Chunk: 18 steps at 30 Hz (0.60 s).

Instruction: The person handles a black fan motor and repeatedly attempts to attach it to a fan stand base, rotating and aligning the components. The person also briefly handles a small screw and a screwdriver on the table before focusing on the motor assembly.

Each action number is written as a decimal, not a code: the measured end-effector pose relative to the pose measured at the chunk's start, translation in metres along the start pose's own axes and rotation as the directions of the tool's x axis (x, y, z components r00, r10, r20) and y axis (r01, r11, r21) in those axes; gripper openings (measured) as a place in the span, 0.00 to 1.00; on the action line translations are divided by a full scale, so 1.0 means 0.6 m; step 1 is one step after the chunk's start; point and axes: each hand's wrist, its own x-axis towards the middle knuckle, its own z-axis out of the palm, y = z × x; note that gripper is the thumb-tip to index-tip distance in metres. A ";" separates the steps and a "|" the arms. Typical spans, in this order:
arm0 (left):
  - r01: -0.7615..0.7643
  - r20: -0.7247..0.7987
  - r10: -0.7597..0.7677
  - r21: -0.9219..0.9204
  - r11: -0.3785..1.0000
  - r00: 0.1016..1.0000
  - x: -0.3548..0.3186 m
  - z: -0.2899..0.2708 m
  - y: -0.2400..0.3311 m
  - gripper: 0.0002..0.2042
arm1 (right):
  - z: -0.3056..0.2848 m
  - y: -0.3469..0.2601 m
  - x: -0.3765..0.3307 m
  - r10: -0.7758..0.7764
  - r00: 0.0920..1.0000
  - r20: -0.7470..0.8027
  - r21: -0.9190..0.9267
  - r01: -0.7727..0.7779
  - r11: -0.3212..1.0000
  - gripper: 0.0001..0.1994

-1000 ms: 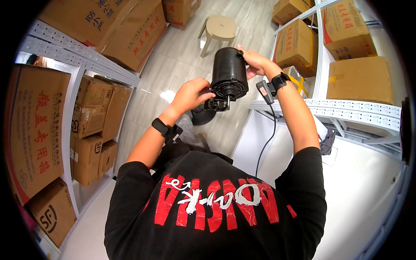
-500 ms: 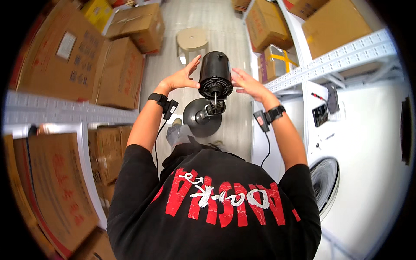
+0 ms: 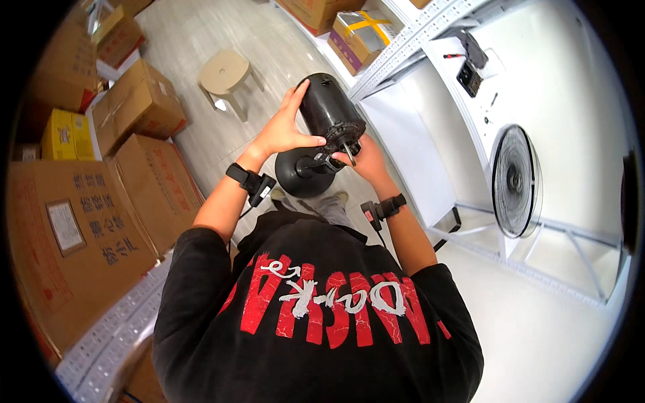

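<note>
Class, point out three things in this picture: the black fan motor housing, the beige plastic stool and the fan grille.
black fan motor housing (image 3: 329, 111), head view, cylinder side.
beige plastic stool (image 3: 224, 69), head view, seat top.
fan grille (image 3: 514, 180), head view, centre hub.

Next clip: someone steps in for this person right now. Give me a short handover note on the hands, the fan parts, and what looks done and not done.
Left hand: wrapped on the side of the black fan motor, held up at chest height.
Right hand: fingers at the motor's lower end, by its shaft.
Round black base: just below the motor, joined to it by a short neck.
Fan grille: apart, standing on the white table to the right.
Done: motor is on its base.
Left: grille is not fitted.
</note>
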 end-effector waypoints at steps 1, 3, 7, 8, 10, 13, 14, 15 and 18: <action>0.001 -0.035 -0.003 -0.070 0.998 0.999 0.000 0.001 0.007 0.58 | 0.011 -0.003 -0.004 0.033 0.997 -0.063 0.014 -0.032 0.999 0.30; -0.007 -0.083 0.005 -0.029 1.000 0.997 0.000 0.007 0.000 0.58 | 0.030 0.002 -0.010 0.096 0.984 -0.149 0.014 -0.095 0.995 0.29; -0.037 -0.136 0.050 0.096 0.995 0.989 -0.001 0.009 0.010 0.56 | 0.028 0.023 0.001 0.066 0.992 -0.107 0.152 -0.050 0.987 0.31; -0.052 -0.147 0.068 0.113 0.992 0.987 0.000 0.010 0.013 0.55 | 0.025 0.036 0.001 0.113 0.988 -0.103 0.169 -0.095 0.981 0.32; -0.062 -0.124 0.076 0.115 0.992 0.989 0.004 0.007 0.012 0.57 | 0.024 0.061 0.000 0.206 0.974 -0.094 0.203 -0.184 0.962 0.32; 0.039 -0.092 -0.037 0.015 0.999 0.995 0.014 -0.031 -0.034 0.57 | 0.023 0.053 -0.002 0.105 0.981 -0.160 0.235 -0.065 0.970 0.33; 0.082 -0.067 -0.085 -0.036 0.996 0.994 0.030 -0.047 -0.052 0.56 | 0.021 0.061 -0.003 0.072 0.978 -0.198 0.244 -0.022 0.970 0.33; 0.189 0.008 -0.190 -0.149 0.970 0.982 0.040 -0.060 -0.055 0.45 | 0.026 0.073 -0.006 0.077 0.968 -0.238 0.197 -0.030 0.980 0.33; 0.278 0.122 -0.254 -0.252 0.927 0.959 0.072 -0.062 -0.093 0.34 | 0.040 0.072 -0.007 0.160 0.945 -0.286 0.155 -0.119 0.981 0.36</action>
